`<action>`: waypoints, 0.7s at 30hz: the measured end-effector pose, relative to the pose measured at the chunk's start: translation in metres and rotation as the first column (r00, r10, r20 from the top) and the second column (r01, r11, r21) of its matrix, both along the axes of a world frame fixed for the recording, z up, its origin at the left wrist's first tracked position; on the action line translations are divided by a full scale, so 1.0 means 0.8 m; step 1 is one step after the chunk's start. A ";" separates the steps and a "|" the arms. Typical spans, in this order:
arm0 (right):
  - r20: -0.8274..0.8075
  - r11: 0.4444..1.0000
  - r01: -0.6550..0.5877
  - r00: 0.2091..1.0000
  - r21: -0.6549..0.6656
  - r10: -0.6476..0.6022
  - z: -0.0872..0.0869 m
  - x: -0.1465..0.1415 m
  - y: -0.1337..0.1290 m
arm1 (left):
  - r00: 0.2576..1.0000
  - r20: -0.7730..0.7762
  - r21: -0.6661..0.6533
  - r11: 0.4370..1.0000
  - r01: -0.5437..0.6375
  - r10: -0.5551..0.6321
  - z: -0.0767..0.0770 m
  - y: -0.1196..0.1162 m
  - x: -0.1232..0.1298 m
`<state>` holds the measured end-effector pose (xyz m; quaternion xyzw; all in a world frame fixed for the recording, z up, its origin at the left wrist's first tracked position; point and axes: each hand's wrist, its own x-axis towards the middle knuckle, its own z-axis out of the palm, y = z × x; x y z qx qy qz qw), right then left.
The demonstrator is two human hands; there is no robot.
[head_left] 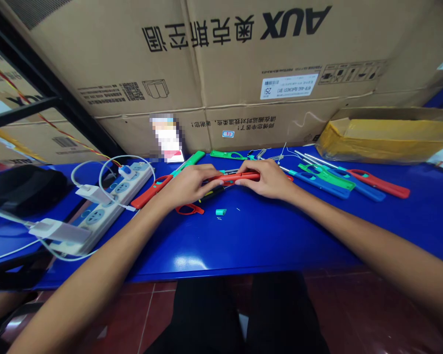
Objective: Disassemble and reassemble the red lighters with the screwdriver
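Both hands meet over the blue table [206, 246], pinching a red long-handled lighter casing [232, 179] between them. My left hand [192, 183] grips its left end with thumb and fingers. My right hand [266, 178] closes on the right part. Below them lie a small teal plastic piece [220, 212] and a loose red part with a loop [190, 209]. A dark and yellow tool [208, 196] shows partly beneath my left fingers. Just left is a red and green lighter [158, 186]. Part of the held casing is hidden by my fingers.
Blue [325, 184], green [330, 176] and red [386, 184] utility lighters lie to the right. Behind them stands a taped yellow box [384, 137]. A power strip [109, 206] with plugged chargers and cables is at left. A phone [167, 140] leans against the cardboard [221, 88].
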<state>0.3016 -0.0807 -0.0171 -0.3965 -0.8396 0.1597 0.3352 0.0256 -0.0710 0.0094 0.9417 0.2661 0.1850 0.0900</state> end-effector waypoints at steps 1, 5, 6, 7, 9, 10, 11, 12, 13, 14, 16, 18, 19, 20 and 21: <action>-0.014 1.000 0.007 1.000 -0.017 -0.007 0.000 -0.001 0.000 | 1.000 -0.010 0.012 1.000 -0.001 0.001 -0.001 0.000 0.001; -0.049 0.997 0.065 0.997 -0.050 -0.067 -0.002 -0.004 -0.001 | 0.999 -0.029 0.060 0.997 -0.038 0.040 -0.006 -0.002 0.004; -0.056 0.996 0.075 0.995 -0.055 -0.078 -0.003 -0.005 -0.001 | 0.998 -0.031 0.072 0.996 -0.052 0.054 -0.007 -0.003 0.004; -0.059 0.995 0.076 0.995 -0.057 -0.079 -0.004 -0.005 -0.001 | 0.997 -0.031 0.083 0.995 -0.062 0.065 -0.008 -0.003 0.004; -0.057 0.997 0.059 0.996 -0.049 -0.061 -0.006 -0.005 0.000 | 0.997 -0.010 0.095 0.992 -0.078 0.079 -0.008 -0.004 0.003; -0.053 0.998 0.046 0.997 -0.037 -0.048 -0.006 -0.004 0.000 | 0.996 0.009 0.095 0.992 -0.084 0.083 -0.009 -0.003 0.003; -0.047 0.999 0.034 0.998 -0.023 -0.035 -0.006 -0.003 0.001 | 0.996 0.028 0.092 0.992 -0.088 0.085 -0.009 -0.003 0.002; -0.040 1.000 0.024 0.999 -0.007 -0.024 -0.006 -0.002 0.001 | 0.995 0.046 0.086 0.992 -0.089 0.085 -0.009 -0.002 0.002; -0.034 1.000 0.016 0.999 0.006 -0.016 -0.006 -0.001 0.002 | 0.995 0.061 0.078 0.993 -0.088 0.083 -0.009 -0.002 0.001; -0.030 1.000 0.011 1.000 0.016 -0.010 -0.006 0.000 0.002 | 0.994 0.073 0.073 0.994 -0.085 0.080 -0.010 -0.001 0.001; -0.031 1.000 0.008 1.000 0.027 -0.007 -0.006 0.001 0.004 | 0.993 0.093 0.075 0.994 -0.079 0.072 -0.011 0.002 0.000; -0.038 0.999 0.027 0.999 0.028 -0.026 -0.007 0.001 0.005 | 0.992 0.103 0.095 0.992 -0.083 0.073 -0.012 0.004 -0.002; -0.038 0.999 0.039 0.999 0.027 -0.038 -0.008 0.001 0.005 | 0.992 0.103 0.108 0.990 -0.088 0.077 -0.013 0.005 -0.002; -0.033 0.999 0.047 0.998 0.026 -0.046 -0.008 0.002 0.006 | 0.992 0.099 0.118 0.988 -0.095 0.083 -0.014 0.005 -0.003; -0.025 0.999 0.049 0.998 0.024 -0.049 -0.009 0.002 0.007 | 0.992 0.094 0.123 0.987 -0.101 0.090 -0.014 0.006 -0.003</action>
